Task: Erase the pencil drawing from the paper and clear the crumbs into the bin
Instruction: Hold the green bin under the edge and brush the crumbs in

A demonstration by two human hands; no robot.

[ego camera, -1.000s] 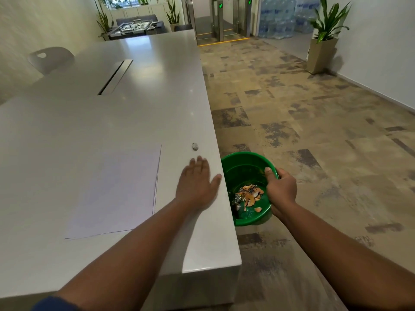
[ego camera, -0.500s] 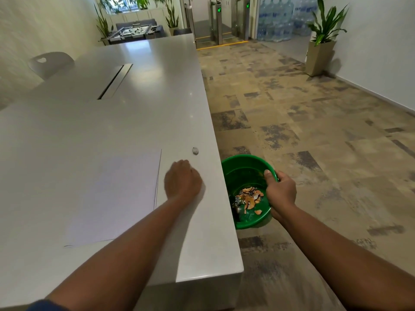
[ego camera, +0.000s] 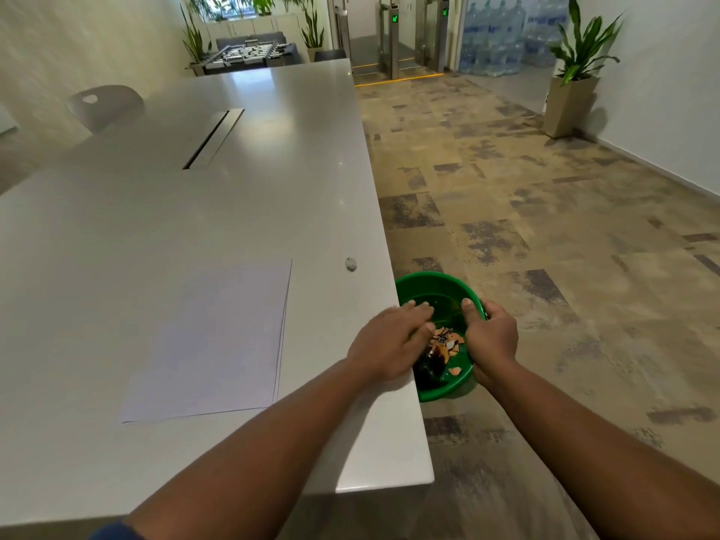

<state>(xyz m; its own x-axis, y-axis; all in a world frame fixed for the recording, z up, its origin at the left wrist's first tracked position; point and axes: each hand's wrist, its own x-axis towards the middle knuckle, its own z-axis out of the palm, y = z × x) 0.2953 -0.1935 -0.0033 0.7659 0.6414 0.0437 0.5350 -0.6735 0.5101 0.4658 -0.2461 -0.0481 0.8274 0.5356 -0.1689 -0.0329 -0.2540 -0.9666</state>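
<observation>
- left hand (ego camera: pixel 389 341) is flat and palm-down right at the table (ego camera: pixel 195 212) edge, fingers loosely spread and poking out over the green bin (ego camera: pixel 424 284). not holding anything
- right hand (ego camera: pixel 491 339) is curled around the bin's far rim, thumb hooked inside, holding it just below the tabletop edge
- one bin, with a little heap of orange pencil shavings (ego camera: pixel 448 341) and some dark bits in the bottom
- one sheet of paper (ego camera: pixel 218 337) lies flat on the table, left of the left hand and not touching it
- one small grey eraser (ego camera: pixel 351 263) sits near the table edge, beyond the left hand
</observation>
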